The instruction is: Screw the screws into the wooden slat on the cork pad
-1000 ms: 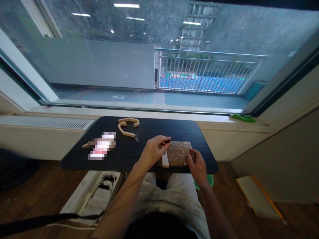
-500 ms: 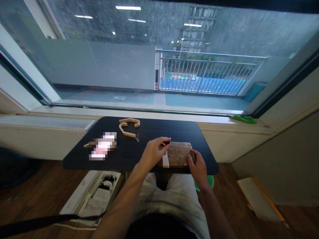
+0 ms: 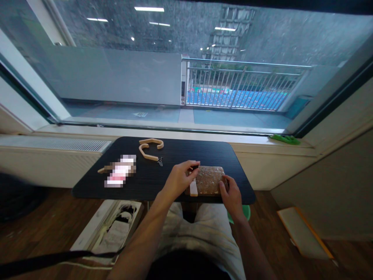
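Note:
A brown, speckled block [image 3: 210,181] with a shiny surface lies flat near the front edge of the dark table [image 3: 163,182]. Across its left part runs a pale wooden strip [image 3: 193,188], partly covered by fingers. My left hand [image 3: 179,177] is over the strip's far end, thumb and fingers pinching a small black piece [image 3: 194,167] whose kind I cannot make out. With thumb and fingers, my right hand [image 3: 232,193] grips the block's right edge. Farther left lie two curved wooden hooks [image 3: 148,157] and some thin dark metal pieces [image 3: 160,161].
At the table's left, a pixelated pink-and-white item [image 3: 120,171] lies by a wooden piece [image 3: 101,170]. A green cloth [image 3: 284,139] is on the windowsill. Below are an open white box [image 3: 113,233], a green basin [image 3: 246,212] and a leaning board [image 3: 304,231].
The view has shifted very slightly. Both hands, the small black piece and the block keep nearly the same positions.

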The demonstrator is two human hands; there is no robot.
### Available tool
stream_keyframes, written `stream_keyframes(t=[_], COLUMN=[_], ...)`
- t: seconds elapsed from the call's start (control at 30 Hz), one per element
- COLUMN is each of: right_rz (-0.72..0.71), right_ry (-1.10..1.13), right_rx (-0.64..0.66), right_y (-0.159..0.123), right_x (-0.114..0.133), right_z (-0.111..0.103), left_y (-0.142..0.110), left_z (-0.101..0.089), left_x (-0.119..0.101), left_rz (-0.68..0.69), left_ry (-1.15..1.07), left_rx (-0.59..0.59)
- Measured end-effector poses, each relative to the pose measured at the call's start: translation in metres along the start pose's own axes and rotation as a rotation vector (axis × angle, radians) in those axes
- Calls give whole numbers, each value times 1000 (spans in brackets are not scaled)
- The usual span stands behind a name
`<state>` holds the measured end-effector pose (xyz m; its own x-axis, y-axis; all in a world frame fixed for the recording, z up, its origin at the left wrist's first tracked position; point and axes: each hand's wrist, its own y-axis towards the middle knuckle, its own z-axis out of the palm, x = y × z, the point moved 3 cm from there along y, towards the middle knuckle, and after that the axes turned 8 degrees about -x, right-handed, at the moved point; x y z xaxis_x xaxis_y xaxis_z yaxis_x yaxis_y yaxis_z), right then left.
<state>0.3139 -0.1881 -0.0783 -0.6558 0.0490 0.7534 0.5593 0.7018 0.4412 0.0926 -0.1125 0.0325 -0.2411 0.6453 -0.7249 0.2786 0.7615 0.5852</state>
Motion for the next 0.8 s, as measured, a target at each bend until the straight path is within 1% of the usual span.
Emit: stream_keyframes(t=[0.2, 0.4, 0.57, 0.8], right_rz=[-7, -4, -14, -4], right_ry=[7, -1, -5, -8], right_rx=[-14, -3, -16, -1], right_y=[0, 0, 0, 0], right_x=[-1, -1, 1, 0], right_z=[0, 0, -1, 0], left_y=[0, -2, -3, -3], left_z=[0, 0, 1, 2], left_x=[-2, -3, 0, 0], left_rz=[-2, 61, 58, 86], left_ry=[1, -6, -11, -31], left_rx=[-1, -19, -28, -50])
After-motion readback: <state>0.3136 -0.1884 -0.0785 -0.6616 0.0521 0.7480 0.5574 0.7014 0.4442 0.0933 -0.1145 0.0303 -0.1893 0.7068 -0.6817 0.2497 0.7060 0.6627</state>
